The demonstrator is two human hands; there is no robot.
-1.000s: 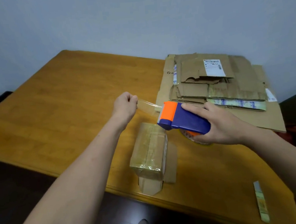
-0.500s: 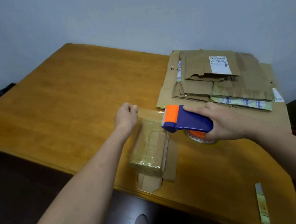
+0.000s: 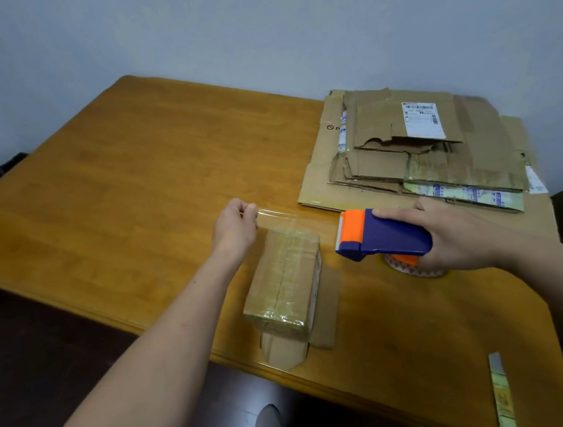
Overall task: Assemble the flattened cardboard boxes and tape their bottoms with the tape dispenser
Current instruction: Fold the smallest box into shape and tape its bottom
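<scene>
Beyond box (image 3: 285, 281), tape (image 3: 275, 218) and dispenser (image 3: 383, 234), flattened cardboard stack (image 3: 439, 153)

Wooden table (image 3: 116, 194): taped box (image 3: 283, 282) near front edge, flattened cardboard stack (image 3: 439, 150) behind, perhaps tape scrap (image 3: 502, 395) right.

Box (image 3: 285, 281) at table (image 3: 133, 193) front edge (flattened stack (image 3: 421, 144) behind-right).

— What lies by the near right corner of the wooden table (image 3: 132, 179)?
— A narrow strip (image 3: 501, 391), flat along the right edge, grey at its far end, printed yellow-green nearer.
— And beyond the table?
— A pale blue-grey wall (image 3: 221, 29) behind the far edge, dark floor (image 3: 44, 339) below the near edge.
</scene>
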